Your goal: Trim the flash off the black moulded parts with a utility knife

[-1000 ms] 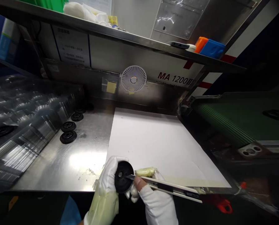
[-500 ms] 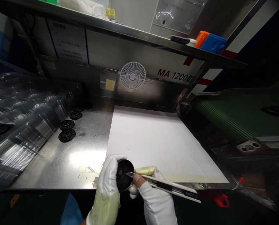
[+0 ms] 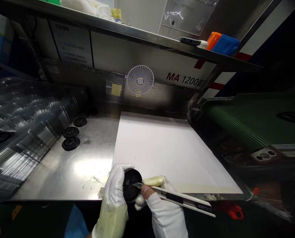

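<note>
A shiny metal table (image 3: 50,175) holds most of the things. On its left is a tall pile of clear plastic trays (image 3: 48,130). Next to the pile, black round parts (image 3: 71,143) sit in a row. A big white paper (image 3: 157,148) lies flat to the right of them. Small dark bits (image 3: 95,180) are on the metal near the front. Above is a long metal shelf (image 3: 137,35). It has a white bundle (image 3: 80,6), a yellow piece (image 3: 116,14), an orange thing (image 3: 214,40) and a blue thing (image 3: 226,45) on it
</note>
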`<state>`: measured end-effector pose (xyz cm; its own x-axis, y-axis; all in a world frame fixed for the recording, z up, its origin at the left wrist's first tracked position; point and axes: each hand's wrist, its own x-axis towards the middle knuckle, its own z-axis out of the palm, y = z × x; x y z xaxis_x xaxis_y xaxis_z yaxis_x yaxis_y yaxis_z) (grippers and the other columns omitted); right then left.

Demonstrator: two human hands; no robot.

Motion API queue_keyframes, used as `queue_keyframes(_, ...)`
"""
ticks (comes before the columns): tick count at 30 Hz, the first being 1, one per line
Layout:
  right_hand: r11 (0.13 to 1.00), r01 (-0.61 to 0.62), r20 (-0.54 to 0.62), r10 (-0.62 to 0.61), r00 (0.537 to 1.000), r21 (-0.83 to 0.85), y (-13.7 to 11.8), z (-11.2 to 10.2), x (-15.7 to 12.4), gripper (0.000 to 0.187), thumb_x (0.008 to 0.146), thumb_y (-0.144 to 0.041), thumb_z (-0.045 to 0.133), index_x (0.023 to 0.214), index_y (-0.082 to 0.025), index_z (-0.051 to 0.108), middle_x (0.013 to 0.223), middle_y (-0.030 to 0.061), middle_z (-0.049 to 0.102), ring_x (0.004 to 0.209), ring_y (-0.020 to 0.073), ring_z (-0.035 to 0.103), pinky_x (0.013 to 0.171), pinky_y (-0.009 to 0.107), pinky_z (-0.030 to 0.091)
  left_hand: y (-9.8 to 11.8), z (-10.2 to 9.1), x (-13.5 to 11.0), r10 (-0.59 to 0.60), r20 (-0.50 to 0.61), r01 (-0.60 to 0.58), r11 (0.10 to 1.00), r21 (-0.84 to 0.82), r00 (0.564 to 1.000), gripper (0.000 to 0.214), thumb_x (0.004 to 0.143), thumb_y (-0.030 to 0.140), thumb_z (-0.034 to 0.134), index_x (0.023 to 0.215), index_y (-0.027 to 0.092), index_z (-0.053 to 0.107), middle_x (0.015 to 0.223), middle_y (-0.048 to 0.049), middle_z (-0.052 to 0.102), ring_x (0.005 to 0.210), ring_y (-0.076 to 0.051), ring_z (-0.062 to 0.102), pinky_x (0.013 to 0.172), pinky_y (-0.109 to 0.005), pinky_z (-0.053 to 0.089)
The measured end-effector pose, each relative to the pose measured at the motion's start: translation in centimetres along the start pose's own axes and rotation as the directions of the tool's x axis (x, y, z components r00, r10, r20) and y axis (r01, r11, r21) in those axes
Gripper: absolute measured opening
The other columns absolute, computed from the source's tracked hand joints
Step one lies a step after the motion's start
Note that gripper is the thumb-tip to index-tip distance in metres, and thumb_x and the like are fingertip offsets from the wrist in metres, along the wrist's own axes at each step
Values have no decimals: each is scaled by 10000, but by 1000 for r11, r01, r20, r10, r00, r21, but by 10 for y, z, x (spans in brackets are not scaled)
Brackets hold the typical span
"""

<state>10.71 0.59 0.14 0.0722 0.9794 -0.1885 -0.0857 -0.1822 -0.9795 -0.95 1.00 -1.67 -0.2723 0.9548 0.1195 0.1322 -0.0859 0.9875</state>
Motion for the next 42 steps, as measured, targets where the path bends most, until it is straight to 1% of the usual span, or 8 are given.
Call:
queue_keyframes(3, 1000, 21, -5, -21, 1000, -18, -1, -2, -1, 266, 887, -398, 563, 849, -140, 615, 726, -21, 644, 601, 103, 611, 599, 271, 539, 7, 2, 0, -96, 2, 95, 992, -78, 995, 281, 865, 382, 414, 956, 214, 620, 906, -77, 641, 816, -237, 606, 680, -354, 520)
queue_keyframes(6, 1000, 29, 5, -29, 1000, -5, -4, 1, -1, 246, 816, -408, 644, 762, -172, 602, 597, -40, 628, 527, 122, 598, 570, 277, 531, 16, 4, 1, -217, -15, 213, 967, -141, 976, 329, 888, 403, 345, 834, 217, 611, 746, -61, 632, 679, -211, 595, 566, -314, 506)
queue_keyframes(10, 998, 20, -1, -20, 1000, 56, -8, 7, -1, 258, 733, -431, 698, 728, -206, 570, 512, -24, 628, 472, 158, 591, 525, 288, 524, 18, 4, 0, -184, -68, 174, 976, -133, 981, 269, 860, 384, 404, 885, 217, 614, 855, -84, 660, 799, -231, 625, 567, -292, 513)
queue_keyframes(16, 980, -18, -19, 22, 1000, 198, -6, 10, 1, 268, 704, -398, 722, 706, -195, 547, 457, -15, 618, 403, 136, 555, 459, 250, 489, 5, 7, -2, -301, 77, 311, 913, -265, 950, 377, 884, 466, 344, 919, 205, 614, 741, -68, 627, 554, -187, 557, 465, -301, 469)
queue_keyframes(23, 986, 22, -48, -14, 999, 165, -8, 11, -1, 222, 734, -364, 703, 712, -194, 562, 481, -15, 616, 444, 147, 574, 493, 266, 498, 5, 6, -2, -224, -53, 212, 962, -172, 973, 296, 861, 418, 424, 943, 209, 618, 934, -95, 641, 835, -237, 614, 674, -327, 526)
queue_keyframes(30, 986, 6, -34, -1, 999, 165, -9, 11, -2, 221, 717, -350, 713, 713, -189, 560, 479, -16, 613, 439, 147, 568, 466, 260, 494, 14, 8, -3, -356, 83, 363, 876, -316, 931, 337, 892, 466, 344, 946, 217, 564, 744, -48, 623, 523, -169, 542, 455, -284, 472)
queue_keyframes(38, 986, 12, -49, -4, 999, 167, -8, 10, -1, 232, 721, -369, 713, 697, -187, 569, 470, -9, 614, 430, 139, 564, 463, 249, 492, 11, 8, -3, -263, 74, 272, 939, -211, 962, 229, 799, 362, 531, 978, 222, 559, 747, -39, 609, 562, -179, 551, 463, -275, 468)
queue_keyframes(42, 991, 0, -10, 2, 1000, 136, -11, 8, 0, 205, 741, -347, 692, 708, -185, 569, 499, -10, 620, 459, 143, 571, 493, 259, 498, 12, 9, -3, -326, 80, 334, 892, -305, 942, 197, 835, 378, 473, 914, 228, 572, 751, -42, 621, 545, -167, 545, 450, -269, 456)
